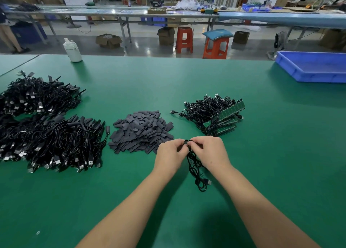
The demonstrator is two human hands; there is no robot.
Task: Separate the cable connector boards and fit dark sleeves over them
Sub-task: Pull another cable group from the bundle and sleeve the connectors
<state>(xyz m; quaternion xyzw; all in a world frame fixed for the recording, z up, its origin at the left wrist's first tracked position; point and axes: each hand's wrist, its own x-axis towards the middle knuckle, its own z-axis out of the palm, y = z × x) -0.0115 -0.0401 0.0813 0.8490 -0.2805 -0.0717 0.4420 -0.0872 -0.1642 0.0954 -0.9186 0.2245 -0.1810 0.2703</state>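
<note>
Green table [243,173] — both hands' fingers pinch one small connector board [187,141]; no legible writing.

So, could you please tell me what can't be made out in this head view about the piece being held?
- Connector board: mostly hidden by the fingertips of the left hand and right hand; too small to tell whether a sleeve is on it.
- Finished cable pile: cut off by the left edge.
- Blue tray: cut off by the right edge.
</note>
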